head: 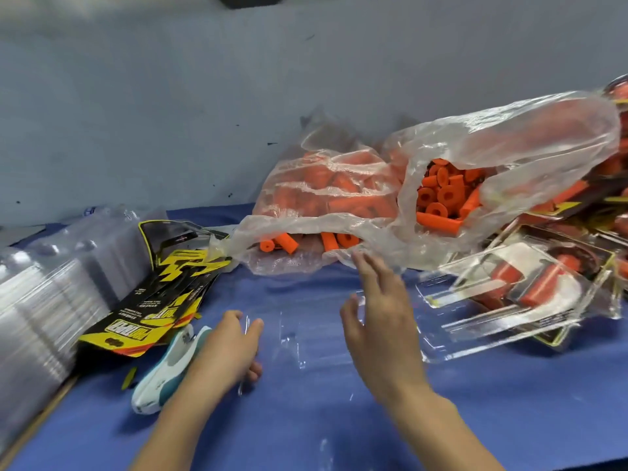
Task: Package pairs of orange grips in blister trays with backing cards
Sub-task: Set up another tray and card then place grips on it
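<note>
Two bare hands work over a blue surface (475,402) at a packing station. Nearest, the left hand (227,348) rests on the near-left edge of a clear blister tray (306,334) lying flat at centre, thumb and fingers curled over its rim. The right hand (380,317) hovers above the tray w/ fingers straight and spread, holding nothing. Just left of the left hand lies a white-and-teal stapler (166,372). Beyond it, a loose heap of black-and-yellow backing cards (163,300) leans against a tall stack of empty trays (44,300) at far left. At right, finished packs (530,294) w/ orange grips sealed inside are piled up. Farthest back, against the grey wall (170,113), two clear plastic bags (509,147) spill loose orange grips (441,195); bag mouths open toward the hands.
</note>
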